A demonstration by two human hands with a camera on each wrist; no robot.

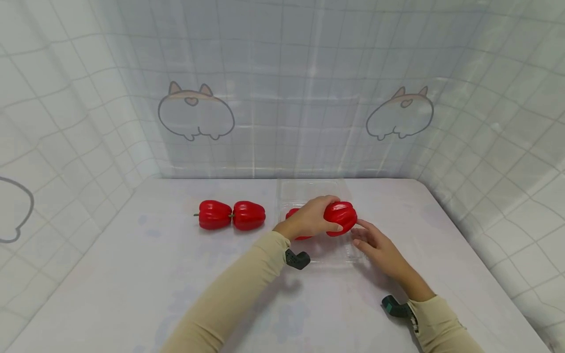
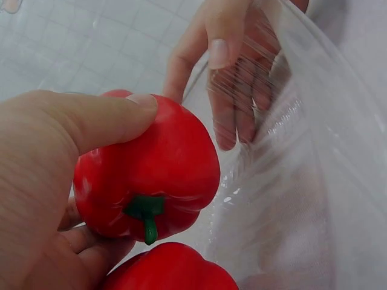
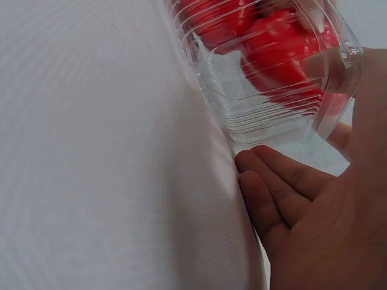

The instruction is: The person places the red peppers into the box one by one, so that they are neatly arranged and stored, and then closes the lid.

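In the head view my left hand (image 1: 314,215) grips a glossy red bell pepper (image 1: 341,218) over the right half of a clear plastic clamshell box (image 1: 328,252). Its thumb lies across the pepper in the left wrist view, where a green stem points down. A second red pepper (image 1: 304,238) sits in the box's left half, partly covered by my left hand. At the box's right wall is my right hand (image 1: 381,252), fingers loosely extended. Several of those fingers (image 2: 245,103) show through the plastic wall, with the thumb on the inner side.
Two more red bell peppers, a left one (image 1: 214,214) and a right one (image 1: 249,215), lie in a row left of the box. The box's lid (image 1: 311,189) is laid back toward the rear wall curtain (image 1: 282,98). A pale cloth (image 1: 154,274) covers the table.
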